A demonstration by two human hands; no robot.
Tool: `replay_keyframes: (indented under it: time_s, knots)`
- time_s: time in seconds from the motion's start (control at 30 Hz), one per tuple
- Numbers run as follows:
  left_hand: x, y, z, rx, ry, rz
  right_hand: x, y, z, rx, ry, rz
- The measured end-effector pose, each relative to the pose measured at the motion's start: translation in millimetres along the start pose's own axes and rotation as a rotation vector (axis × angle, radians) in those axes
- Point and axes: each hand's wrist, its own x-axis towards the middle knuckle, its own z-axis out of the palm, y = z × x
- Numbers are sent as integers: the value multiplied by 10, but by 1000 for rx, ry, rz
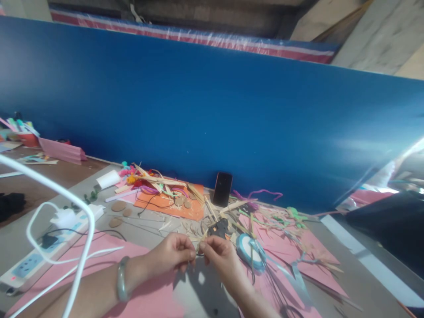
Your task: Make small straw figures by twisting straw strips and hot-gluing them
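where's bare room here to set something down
Barest: the grey tabletop nearer than the left hand and right hand, between the left pink paper and right pink paper; also a narrower strip between the latter and the white band. Crowded: beyond the hands (straw strips, phone) and around the ribbon roll.

- Below the phone, anything between the fingertips of left hand and right hand: too small to tell.
- Left of it, white cable: cut off at left and bottom edges.
- Right of it, large dark object: cut off at right edge.
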Motion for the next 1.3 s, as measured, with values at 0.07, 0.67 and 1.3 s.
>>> replay_keyframes:
  time_s: [0.07, 0.67, 1.3]
  knots:
    - [3, -10, -3, 7, 5, 3, 6, 17, -3, -15, -2, -14]
    - [-10, 28, 59, -8, 47, -42, -3, 41, -12, -87, 8, -44]
    - [7, -26, 55, -55, 14, -16, -19, 15, 20, -1, 39, 21]
